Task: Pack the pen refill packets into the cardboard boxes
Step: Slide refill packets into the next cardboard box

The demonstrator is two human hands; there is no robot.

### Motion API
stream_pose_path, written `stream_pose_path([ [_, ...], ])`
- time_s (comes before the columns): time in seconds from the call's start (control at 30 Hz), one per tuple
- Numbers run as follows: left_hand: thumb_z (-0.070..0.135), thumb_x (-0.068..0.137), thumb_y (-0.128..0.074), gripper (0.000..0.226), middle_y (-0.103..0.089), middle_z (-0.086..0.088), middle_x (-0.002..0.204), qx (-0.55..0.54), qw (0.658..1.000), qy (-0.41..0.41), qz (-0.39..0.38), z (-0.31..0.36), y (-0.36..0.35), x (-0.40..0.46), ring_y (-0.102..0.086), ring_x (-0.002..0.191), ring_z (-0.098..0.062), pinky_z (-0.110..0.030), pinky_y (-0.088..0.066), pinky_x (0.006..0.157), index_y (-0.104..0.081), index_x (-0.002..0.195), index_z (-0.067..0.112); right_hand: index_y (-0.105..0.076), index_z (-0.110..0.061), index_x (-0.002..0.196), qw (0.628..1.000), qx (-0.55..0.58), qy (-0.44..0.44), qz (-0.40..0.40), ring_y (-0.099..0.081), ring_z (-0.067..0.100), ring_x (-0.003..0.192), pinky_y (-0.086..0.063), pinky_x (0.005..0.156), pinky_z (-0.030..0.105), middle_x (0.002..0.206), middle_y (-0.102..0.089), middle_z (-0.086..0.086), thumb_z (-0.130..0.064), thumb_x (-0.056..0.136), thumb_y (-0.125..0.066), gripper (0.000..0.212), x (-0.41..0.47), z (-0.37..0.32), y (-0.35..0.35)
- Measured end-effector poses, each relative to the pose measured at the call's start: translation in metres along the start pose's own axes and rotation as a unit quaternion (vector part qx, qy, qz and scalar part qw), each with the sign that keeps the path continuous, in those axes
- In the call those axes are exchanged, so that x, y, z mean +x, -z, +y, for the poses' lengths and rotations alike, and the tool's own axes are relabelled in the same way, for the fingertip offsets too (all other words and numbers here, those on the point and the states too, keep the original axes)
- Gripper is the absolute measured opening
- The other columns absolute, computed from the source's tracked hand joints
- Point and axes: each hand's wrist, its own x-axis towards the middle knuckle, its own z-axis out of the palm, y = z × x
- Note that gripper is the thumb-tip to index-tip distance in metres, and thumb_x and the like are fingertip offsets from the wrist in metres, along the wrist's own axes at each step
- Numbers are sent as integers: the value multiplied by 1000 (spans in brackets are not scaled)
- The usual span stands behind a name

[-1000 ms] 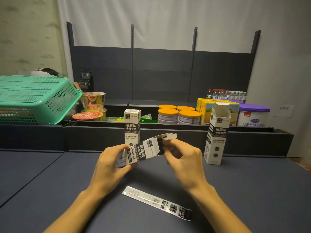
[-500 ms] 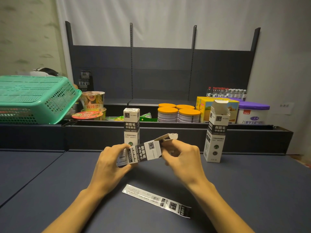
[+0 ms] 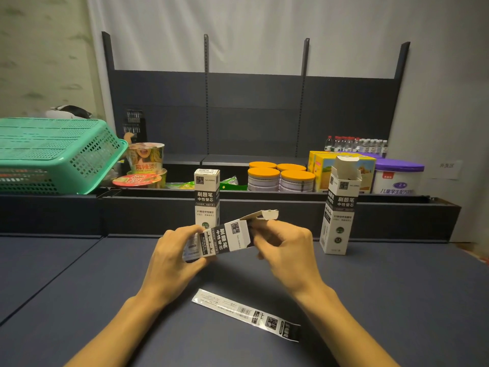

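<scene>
A cardboard box (image 3: 225,238) with black and white print is held lying nearly level in the air between both hands, its open end pointing to the right with the flap (image 3: 266,215) lifted. The left hand (image 3: 173,258) grips the closed end, thumb on top and fingers curled underneath. The right hand (image 3: 287,249) is curled at the open end, its fingers pinching the box's mouth just under the raised flap; what the fingertips do inside cannot be made out.

Below the hands, nearer the person and between the two forearms, one pen refill packet (image 3: 247,314) lies flat on the dark table (image 3: 79,300), slanting down to the right and touching neither hand.

Just beyond the left hand a second box (image 3: 207,197) stands upright with its top closed. Beyond and to the right of the right hand a third box (image 3: 341,205) stands upright with its top flap open.

Farther off, behind a low dark ledge, sit a green plastic basket (image 3: 58,154) to the left of the left hand, noodle cups (image 3: 145,161), orange-lidded tins (image 3: 281,176), a yellow carton (image 3: 321,165), a purple-lidded tub (image 3: 397,178) and a row of small bottles (image 3: 356,144).
</scene>
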Motion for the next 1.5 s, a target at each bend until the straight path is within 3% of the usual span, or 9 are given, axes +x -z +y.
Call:
stream_pose_path([
  [0.37,22,63,-88,65,-64,4,109,-8,1000,0,-1,0,0,0,-48,89,-5,-27,-46,75,-54,118,25,-72,-16,95,995,-73,56,38,-61,11,68,-54,52,34,85,-68,-4,-13,87,-65,11,1,6,0],
  [0.5,20,64,-88,65,-63,4,107,-14,1000,7,-4,0,0,0,-48,90,-6,-26,-47,76,-53,119,27,-74,-21,102,993,-100,56,31,-60,9,79,-52,59,22,92,-63,-3,-12,87,-69,18,2,6,0],
  [0.67,21,65,-87,63,-63,4,108,-6,1000,11,-11,-1,0,-1,-49,90,-6,-22,-43,77,-55,119,26,-73,-21,108,993,-113,28,4,-59,11,79,-52,59,26,93,-58,-4,-14,88,-70,21,1,6,1],
  [0.8,23,64,-87,62,-62,6,109,6,1000,21,4,-1,0,0,-48,90,-5,-17,-38,78,-58,118,19,-74,-13,97,993,-102,44,28,-51,2,63,-39,56,4,85,-54,-2,-6,83,-73,15,2,1,5],
  [0.9,37,67,-82,61,-57,12,106,-7,998,50,23,0,2,1,-50,90,-6,-22,-41,78,-58,120,20,-72,-15,95,997,-65,16,30,-56,1,67,-39,56,4,83,-58,-2,-5,82,-74,17,3,-1,12],
  [1.03,43,67,-72,60,-61,6,106,-12,998,59,18,3,3,2,-53,90,-13,-30,-44,78,-58,119,17,-65,-23,81,995,-31,-83,-53,-56,0,62,-41,56,9,73,-63,-8,-14,82,-75,13,5,-3,21],
  [1.13,44,67,-72,60,-63,2,104,-11,998,61,15,5,4,2,-54,87,-15,-22,-41,75,-59,118,15,-65,-21,78,982,-41,-126,-132,-57,4,61,-47,60,18,73,-67,-6,-24,82,-75,11,6,-1,28],
  [1.3,43,67,-72,59,-64,0,104,-16,997,70,16,5,4,2,-54,87,-15,-30,-45,74,-59,118,16,-70,-21,85,869,-144,-194,-432,-56,-2,62,-42,58,13,72,-65,-10,-48,75,-78,30,1,-3,39],
  [1.5,49,70,-75,63,-63,-2,107,-22,997,73,6,5,5,2,-54,91,-15,-34,-48,76,-57,120,16,-70,-23,88,794,-199,-223,-530,-56,7,70,-44,64,21,78,-66,-9,-48,70,-82,33,-2,-4,38],
])
